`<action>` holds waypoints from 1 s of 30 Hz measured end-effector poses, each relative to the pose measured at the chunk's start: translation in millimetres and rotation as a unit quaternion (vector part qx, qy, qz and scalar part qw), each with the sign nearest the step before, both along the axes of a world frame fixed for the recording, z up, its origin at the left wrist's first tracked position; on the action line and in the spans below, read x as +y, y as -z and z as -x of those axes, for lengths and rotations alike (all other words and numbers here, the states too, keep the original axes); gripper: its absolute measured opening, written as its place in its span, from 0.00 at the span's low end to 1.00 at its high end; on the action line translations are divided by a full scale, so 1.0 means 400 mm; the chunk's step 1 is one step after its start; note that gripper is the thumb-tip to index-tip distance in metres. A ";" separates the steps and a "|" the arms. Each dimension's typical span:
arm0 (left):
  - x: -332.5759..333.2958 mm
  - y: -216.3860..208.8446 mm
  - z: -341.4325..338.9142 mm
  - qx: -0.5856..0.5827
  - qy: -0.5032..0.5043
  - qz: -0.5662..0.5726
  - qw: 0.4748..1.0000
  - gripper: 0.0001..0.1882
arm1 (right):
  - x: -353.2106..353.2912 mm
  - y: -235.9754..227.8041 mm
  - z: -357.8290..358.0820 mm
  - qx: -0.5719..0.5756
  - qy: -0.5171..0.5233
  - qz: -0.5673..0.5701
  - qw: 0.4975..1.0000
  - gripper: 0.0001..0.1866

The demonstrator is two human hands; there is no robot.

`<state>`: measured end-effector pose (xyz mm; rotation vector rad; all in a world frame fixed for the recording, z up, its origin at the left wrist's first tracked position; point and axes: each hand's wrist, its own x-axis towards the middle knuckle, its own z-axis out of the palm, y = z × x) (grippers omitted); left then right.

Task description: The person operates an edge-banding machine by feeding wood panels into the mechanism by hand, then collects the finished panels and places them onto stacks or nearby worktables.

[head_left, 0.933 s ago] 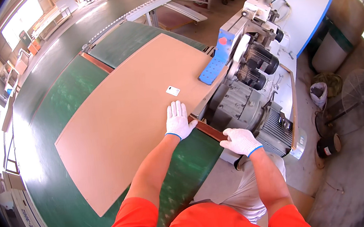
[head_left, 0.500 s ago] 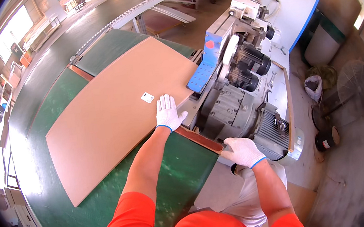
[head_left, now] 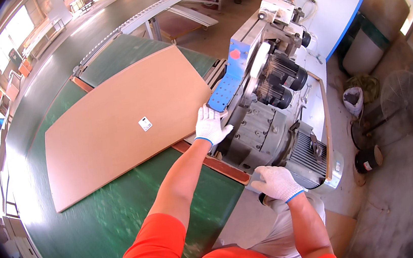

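Observation:
A large tan panel (head_left: 124, 123) with one curved long edge and a small white label (head_left: 145, 124) lies flat on the green belt (head_left: 128, 199). My left hand (head_left: 210, 126), in a white knit glove with blue trim, is open. Its outstretched fingertips are by the panel's right corner, just below a perforated blue guard (head_left: 225, 92); whether they touch the panel or the guard is unclear. My right hand (head_left: 280, 183), gloved alike, is curled closed near the end of a red-brown strip (head_left: 226, 167), beside the grey motor housing (head_left: 253, 134). Nothing shows in it.
A machine with black motors (head_left: 286, 69) and a finned motor (head_left: 306, 156) stands along the right. A curved roller rail (head_left: 152, 13) runs behind the belt. On the right floor are a fan (head_left: 401, 91), a white sack (head_left: 353, 99) and a dark bucket (head_left: 368, 160).
The panel has shifted left and turned slightly, its near corner moving farther up the belt. My left hand has moved right, from the panel's surface toward the blue guard. My right hand has lowered slightly.

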<state>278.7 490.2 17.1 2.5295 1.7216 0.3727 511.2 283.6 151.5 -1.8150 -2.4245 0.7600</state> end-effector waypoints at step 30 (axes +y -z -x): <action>-1.300 -0.156 1.291 0.148 -0.727 -0.088 0.664 0.26 | 0.008 0.055 0.141 -0.076 -0.086 0.054 0.992 0.25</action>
